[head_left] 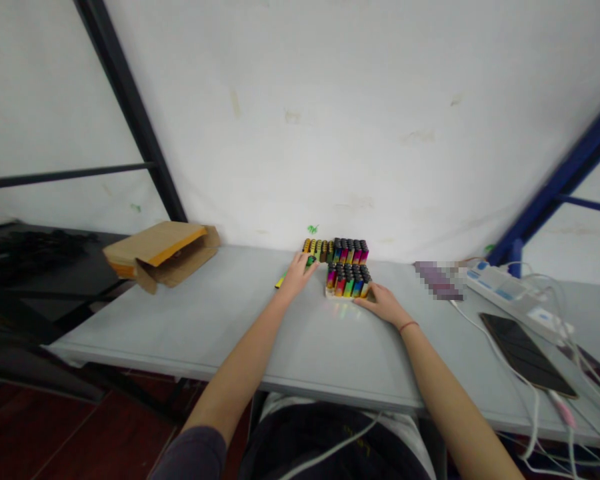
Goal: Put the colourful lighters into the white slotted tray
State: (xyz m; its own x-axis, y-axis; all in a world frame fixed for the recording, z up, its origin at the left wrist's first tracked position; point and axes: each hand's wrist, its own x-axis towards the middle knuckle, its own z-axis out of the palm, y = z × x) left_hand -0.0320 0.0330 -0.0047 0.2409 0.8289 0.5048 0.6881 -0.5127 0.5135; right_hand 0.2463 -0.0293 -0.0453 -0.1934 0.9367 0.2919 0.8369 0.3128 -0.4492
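Observation:
My left hand (297,272) is on the table just left of the lighters, fingers curled over a green lighter (311,260) with a dark top. A yellow-green end (280,283) sticks out on the hand's other side; whether it belongs to the same piece is hidden. My right hand (386,305) grips the front right corner of a clear tray (339,295) packed with upright multicoloured lighters (349,287), thumb along its front. Directly behind stands a second block of colourful lighters (351,252). Beside that, yellow-topped lighters (317,249) stand against the wall.
An open cardboard box (160,247) lies at the table's left. To the right are a white power strip (515,300) with tangled cables, a dark phone (527,353) and a blurred-out item (437,280). The wall (300,133) closes off the back; a blue post (565,173) rises right.

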